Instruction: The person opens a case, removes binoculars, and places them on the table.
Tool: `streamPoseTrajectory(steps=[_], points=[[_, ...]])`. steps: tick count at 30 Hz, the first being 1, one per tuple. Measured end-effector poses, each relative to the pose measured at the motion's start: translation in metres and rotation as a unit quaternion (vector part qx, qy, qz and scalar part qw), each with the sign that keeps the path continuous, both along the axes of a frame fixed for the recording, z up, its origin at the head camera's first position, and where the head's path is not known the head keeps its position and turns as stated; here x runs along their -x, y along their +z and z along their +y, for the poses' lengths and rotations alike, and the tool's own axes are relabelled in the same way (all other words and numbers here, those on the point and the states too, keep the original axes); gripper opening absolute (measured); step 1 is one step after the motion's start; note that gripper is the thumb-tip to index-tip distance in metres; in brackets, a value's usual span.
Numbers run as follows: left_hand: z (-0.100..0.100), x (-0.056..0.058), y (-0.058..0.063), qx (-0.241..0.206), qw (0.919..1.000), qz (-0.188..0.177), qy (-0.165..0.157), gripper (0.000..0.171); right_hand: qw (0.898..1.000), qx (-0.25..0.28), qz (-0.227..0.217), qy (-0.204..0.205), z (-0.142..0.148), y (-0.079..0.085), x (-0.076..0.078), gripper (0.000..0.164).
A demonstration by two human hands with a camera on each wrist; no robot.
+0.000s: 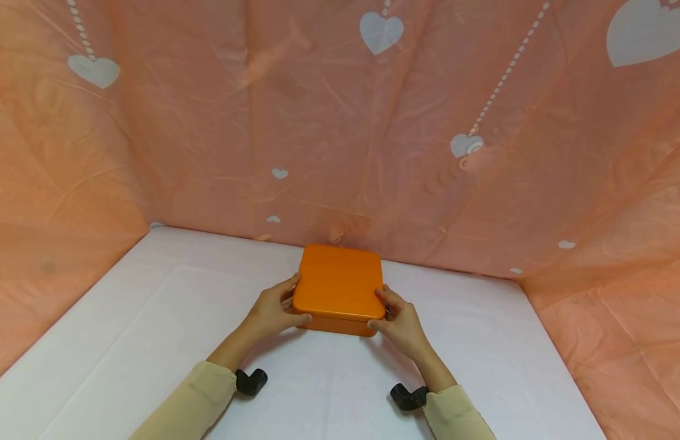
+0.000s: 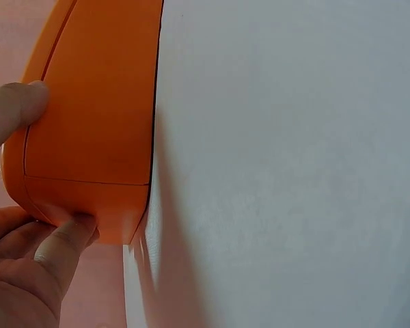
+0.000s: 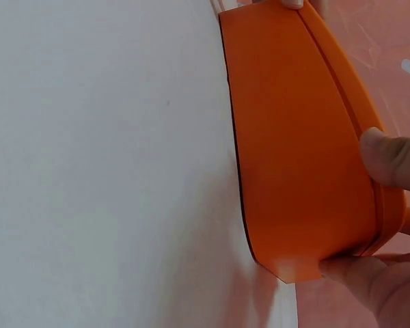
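Note:
An orange lidded box [image 1: 340, 282] with rounded corners sits on the white table, near its back edge. My left hand [image 1: 272, 311] holds its left side, with the thumb on the front face by the lid seam and the fingers around the side. On the opposite side my right hand [image 1: 402, 324] grips the box near the front right corner. Its thumb presses the front by the lid seam, as the right wrist view shows on the box [image 3: 294, 137]. A closed lid hides the inside. In the left wrist view, the box [image 2: 99, 102] meets the white surface along a dark line.
The white table [image 1: 153, 318] stretches out on both sides of the box. Pink cloth [image 1: 318, 122] with white hearts hangs behind and along the sides. A black angled piece [image 1: 252, 382] is at the left wrist, and another black piece [image 1: 408, 397] at the right.

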State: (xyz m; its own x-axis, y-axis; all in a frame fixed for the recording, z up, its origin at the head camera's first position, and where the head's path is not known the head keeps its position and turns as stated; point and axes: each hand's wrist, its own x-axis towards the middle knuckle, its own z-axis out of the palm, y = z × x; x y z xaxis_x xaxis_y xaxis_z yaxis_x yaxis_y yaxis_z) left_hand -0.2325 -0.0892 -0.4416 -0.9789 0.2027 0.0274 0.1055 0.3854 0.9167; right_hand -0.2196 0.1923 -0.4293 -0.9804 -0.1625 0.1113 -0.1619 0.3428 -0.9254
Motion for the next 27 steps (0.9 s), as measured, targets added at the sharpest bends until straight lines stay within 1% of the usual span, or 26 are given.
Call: streamPoseTrajectory(steps=[4, 9, 13, 17, 21, 27], points=[[-0.0003, 0.0, 0.0001, -0.001, 1.0, 0.0, 0.003, 0.095, 1.0, -0.002, 0.002, 0.009, -0.0005, 0.0002, -0.0007, 0.069], [-0.0005, -0.0009, 0.0011, -0.006, 1.0, 0.0, 0.003, 0.095, 1.0, 0.01, 0.0, 0.017, 0.0, -0.0005, -0.0004, 0.069], [-0.0008, -0.001, 0.0017, -0.006, 1.0, 0.004, 0.002, 0.095, 1.0, 0.003, 0.01, 0.02, 0.0006, -0.001, -0.0002, 0.067], [-0.001, -0.0005, 0.0016, -0.001, 1.0, 0.009, 0.002, 0.094, 1.0, -0.007, 0.024, 0.018, 0.0005, -0.0013, -0.0007, 0.066], [-0.0009, -0.0005, 0.0013, 0.005, 1.0, 0.007, 0.0, 0.094, 0.999, -0.005, 0.029, 0.018, 0.0001, -0.0028, -0.001, 0.069], [-0.001, -0.0011, 0.001, -0.003, 1.0, 0.004, -0.001, 0.094, 0.999, -0.025, 0.035, 0.01, 0.0001, -0.0031, -0.0012, 0.07]])
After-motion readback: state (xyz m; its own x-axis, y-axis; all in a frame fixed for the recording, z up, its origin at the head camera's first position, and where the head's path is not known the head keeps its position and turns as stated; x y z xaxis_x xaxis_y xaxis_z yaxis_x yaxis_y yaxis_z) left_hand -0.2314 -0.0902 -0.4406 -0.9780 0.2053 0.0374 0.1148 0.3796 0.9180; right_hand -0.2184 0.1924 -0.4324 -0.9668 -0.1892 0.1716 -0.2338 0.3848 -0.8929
